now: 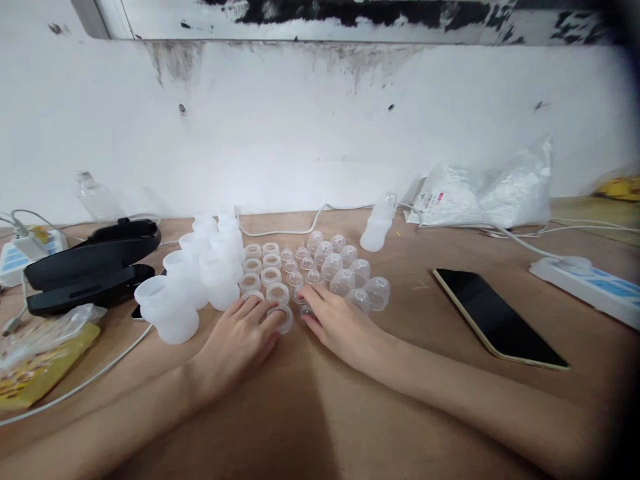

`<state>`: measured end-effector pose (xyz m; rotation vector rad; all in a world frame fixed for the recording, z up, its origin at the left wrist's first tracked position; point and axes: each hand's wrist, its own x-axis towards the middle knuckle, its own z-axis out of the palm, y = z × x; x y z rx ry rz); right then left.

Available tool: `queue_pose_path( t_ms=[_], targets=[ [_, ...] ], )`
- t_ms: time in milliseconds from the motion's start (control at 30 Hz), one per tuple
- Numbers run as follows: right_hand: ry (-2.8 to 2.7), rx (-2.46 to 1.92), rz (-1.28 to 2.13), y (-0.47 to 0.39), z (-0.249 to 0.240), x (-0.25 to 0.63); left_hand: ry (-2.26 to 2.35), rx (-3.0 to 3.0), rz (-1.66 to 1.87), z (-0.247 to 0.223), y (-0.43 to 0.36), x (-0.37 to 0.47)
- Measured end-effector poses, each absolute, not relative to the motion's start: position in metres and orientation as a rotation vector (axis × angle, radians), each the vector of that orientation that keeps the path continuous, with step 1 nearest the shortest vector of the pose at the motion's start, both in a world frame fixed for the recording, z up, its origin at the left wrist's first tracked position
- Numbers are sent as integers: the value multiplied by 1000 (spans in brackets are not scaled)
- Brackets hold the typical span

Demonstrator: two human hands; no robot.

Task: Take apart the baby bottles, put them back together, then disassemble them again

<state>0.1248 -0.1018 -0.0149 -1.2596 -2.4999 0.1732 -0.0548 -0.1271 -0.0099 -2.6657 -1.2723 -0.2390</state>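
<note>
My left hand [245, 328] is closed at the front of two rows of clear bottle collar rings, with its fingertips on the nearest ring [285, 320]. Beside it, my right hand [340, 325] has thumb and fingers bent around a clear silicone bottle nipple [304, 311], which they partly hide. More small nipples [294, 277] stand in rows behind it. Several clear domed caps [343, 283] are lined up to the right, some behind my right hand. Left of the rings stand rows of frosted white bottle bodies [170, 310], open at the top.
One assembled bottle [379, 223] stands near the wall. A phone [500, 317] and power strip [595, 283] lie right; a plastic bag [485, 190] is behind. On the left are a black case [90, 267], a yellow bag [50, 360] and a clear bottle [95, 197]. White cables cross the table.
</note>
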Motion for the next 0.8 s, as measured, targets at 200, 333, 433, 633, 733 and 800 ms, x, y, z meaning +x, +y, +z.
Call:
queue_pose_path(
  t_ms=[200,333,433,633,733,800],
  targets=[
    [-2480,-1270,-1,-105,7,133,-1223,-2614,-306,-13,-128,-56],
    [-2142,-1470,-371,-67,53,167,-1176,-2579,-400,-12,-131,-56],
    [-1868,-1646,-608,-14,72,204,-1163,-2594,-446,-9,-134,-55],
    [-1936,-2066,-289,30,77,238,-1146,-2600,-539,0,-141,-55],
    [-1857,-1908,-433,-12,92,229,-1130,-2570,-668,7,-144,-55],
    [-1822,-1568,-456,-52,102,214,-1122,-2507,-804,15,-144,-54]
  ],
)
